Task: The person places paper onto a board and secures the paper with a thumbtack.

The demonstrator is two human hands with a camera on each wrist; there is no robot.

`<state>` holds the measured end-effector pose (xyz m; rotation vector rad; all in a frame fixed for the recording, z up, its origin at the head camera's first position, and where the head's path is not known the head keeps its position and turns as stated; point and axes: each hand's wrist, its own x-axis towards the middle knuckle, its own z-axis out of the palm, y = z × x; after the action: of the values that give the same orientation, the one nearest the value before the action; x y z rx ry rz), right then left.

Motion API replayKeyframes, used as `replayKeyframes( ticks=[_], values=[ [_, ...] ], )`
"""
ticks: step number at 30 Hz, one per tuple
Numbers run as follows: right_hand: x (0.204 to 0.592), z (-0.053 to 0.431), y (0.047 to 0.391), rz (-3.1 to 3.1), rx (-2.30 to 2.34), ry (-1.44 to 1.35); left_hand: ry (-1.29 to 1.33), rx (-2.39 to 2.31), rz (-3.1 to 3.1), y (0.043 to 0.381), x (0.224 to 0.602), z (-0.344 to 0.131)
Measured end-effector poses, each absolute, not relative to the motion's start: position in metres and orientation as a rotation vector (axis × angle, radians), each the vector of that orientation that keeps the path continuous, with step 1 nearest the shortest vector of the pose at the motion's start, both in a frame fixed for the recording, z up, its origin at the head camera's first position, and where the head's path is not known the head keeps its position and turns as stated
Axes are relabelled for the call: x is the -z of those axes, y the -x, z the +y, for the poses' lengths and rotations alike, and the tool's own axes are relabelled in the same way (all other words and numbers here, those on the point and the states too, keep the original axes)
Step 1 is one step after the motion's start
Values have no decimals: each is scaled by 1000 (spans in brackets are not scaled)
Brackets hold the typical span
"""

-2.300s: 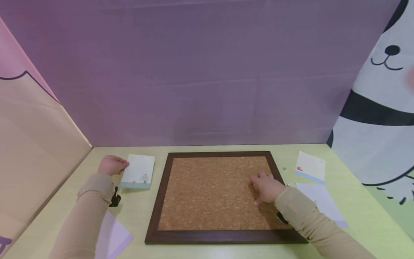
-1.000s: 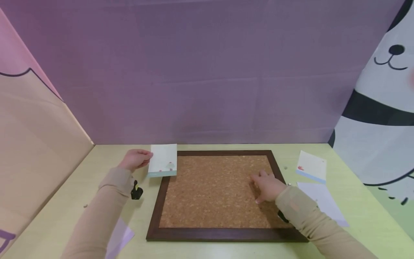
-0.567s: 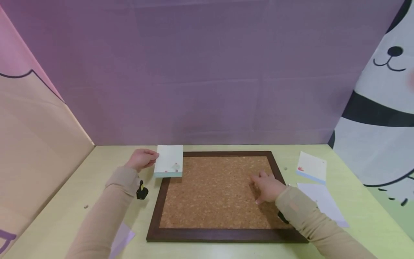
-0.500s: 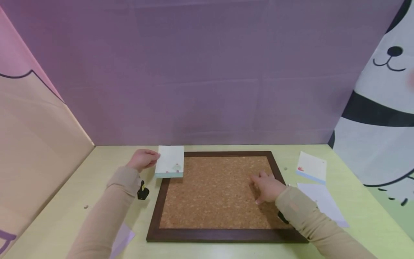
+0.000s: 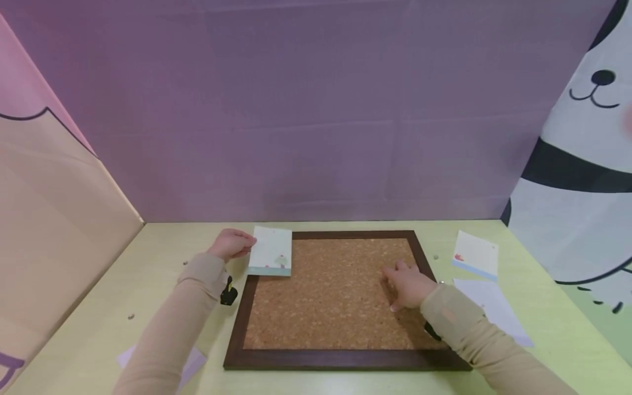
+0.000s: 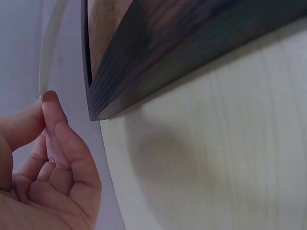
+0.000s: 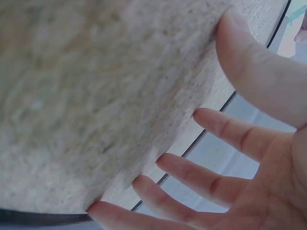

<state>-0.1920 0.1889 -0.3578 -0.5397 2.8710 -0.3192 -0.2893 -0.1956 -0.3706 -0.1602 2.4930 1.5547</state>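
Note:
Between thumb and forefinger, my left hand (image 5: 231,244) pinches the left edge of a white memo sheet (image 5: 269,249) with a green lower band and small printed trees. The sheet overlaps the top left corner of a cork board (image 5: 316,307) in a dark brown frame. Seen from the left wrist, the sheet (image 6: 49,48) appears edge-on above the frame corner (image 6: 103,103). My right hand (image 5: 408,285) rests its spread fingertips on the right part of the cork. The right wrist view shows those fingers (image 7: 230,132) touching the cork surface (image 7: 96,96).
Right of the board lie a blue-banded white sheet (image 5: 476,255) and a lilac sheet (image 5: 494,312). Another lilac sheet (image 5: 193,366) lies partly under my left forearm. Small pins or tacks dot the table, one at the left (image 5: 130,316). A purple cloth wall (image 5: 316,137) stands behind.
My left hand has lifted the green-banded sheet from the table left of the board and carried it rightward over the board's top left corner. The right hand stays in place.

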Motion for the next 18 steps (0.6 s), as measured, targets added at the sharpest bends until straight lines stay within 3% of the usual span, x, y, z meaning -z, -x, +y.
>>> replayKeyframes(
  ticks=[18],
  values=[
    [361,191,192,2890,340,579,224,-1416,2557,298,382,-185]
  ],
)
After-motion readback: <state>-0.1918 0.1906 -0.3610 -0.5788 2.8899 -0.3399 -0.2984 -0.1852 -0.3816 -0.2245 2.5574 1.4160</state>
